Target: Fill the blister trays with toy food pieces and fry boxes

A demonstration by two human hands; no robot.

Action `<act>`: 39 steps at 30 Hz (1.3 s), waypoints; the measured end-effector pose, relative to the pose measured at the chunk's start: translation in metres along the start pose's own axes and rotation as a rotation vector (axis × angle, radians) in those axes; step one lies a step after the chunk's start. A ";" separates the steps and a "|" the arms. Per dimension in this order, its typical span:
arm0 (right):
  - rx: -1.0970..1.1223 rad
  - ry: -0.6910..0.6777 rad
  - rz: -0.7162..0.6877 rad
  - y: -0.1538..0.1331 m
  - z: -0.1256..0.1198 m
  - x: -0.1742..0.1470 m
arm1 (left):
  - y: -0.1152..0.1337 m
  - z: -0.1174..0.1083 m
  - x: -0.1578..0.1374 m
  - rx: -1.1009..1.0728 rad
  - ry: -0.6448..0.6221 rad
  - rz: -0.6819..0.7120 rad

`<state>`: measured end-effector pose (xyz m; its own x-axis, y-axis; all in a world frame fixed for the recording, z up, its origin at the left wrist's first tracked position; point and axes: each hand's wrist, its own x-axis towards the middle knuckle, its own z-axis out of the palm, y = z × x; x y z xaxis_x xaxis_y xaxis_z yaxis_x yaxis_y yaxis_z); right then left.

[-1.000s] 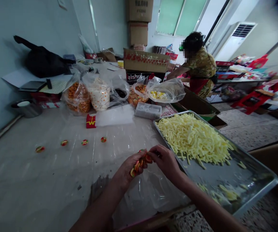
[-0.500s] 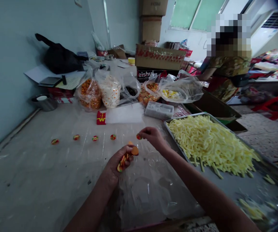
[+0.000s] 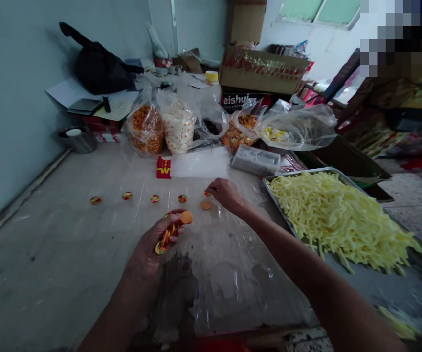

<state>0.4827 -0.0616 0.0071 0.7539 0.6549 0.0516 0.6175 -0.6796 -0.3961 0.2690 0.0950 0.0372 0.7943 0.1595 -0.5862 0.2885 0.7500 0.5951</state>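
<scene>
On the table (image 3: 49, 234) before me, four discs (image 3: 154, 198) lie in a row from left to right. My right hand (image 3: 223, 193) is at the row's right end, a fifth disc (image 3: 207, 193) at its fingertips and a loose disc (image 3: 206, 206) just on the near side. My left hand (image 3: 159, 239), nearer me and to the left, holds a stack (image 3: 168, 238). To my right sits a tray (image 3: 390, 286) with strips (image 3: 343, 215) heaped on it. Behind the row lies a card sleeve (image 3: 164, 167); behind that, filled bags (image 3: 146, 129) stand side by side, before a carton (image 3: 264, 71).
</scene>
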 end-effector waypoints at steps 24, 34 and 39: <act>-0.345 -0.095 -0.225 0.064 -0.027 -0.062 | -0.031 0.087 0.058 0.174 -0.070 0.153; 0.928 0.014 0.236 0.048 -0.039 -0.106 | -0.053 0.122 0.072 0.314 -0.128 0.123; 0.754 0.242 0.375 0.086 -0.047 -0.134 | -0.072 0.134 0.075 0.241 -0.127 -0.079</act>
<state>0.4455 -0.2239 0.0094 0.9571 0.2863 -0.0444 0.0711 -0.3805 -0.9220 0.3797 -0.0325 0.0236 0.8206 0.0140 -0.5713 0.4585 0.5806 0.6728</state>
